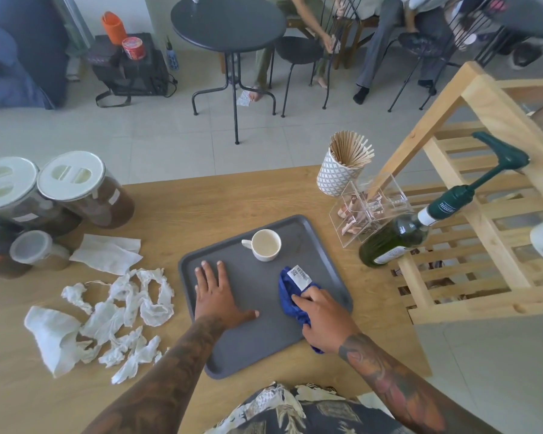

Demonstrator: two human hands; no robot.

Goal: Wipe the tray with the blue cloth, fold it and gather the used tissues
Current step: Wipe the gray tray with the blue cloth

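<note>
Fingers [308, 297] of the right hand [323, 321] half-bury the bunched blue cloth [290, 292].

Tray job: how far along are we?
Nothing looks finished yet. In hand: the right hand presses the bunched blue cloth on the tray; the left hand lies flat, steadying it. Left: folding the cloth, gathering the used tissues scattered beside the tray.

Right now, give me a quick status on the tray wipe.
Left hand flat on tray, steadying. Right hand pressing bunched blue cloth on tray's right side. Cup in the way. Used tissues ungathered, left of tray.
</note>
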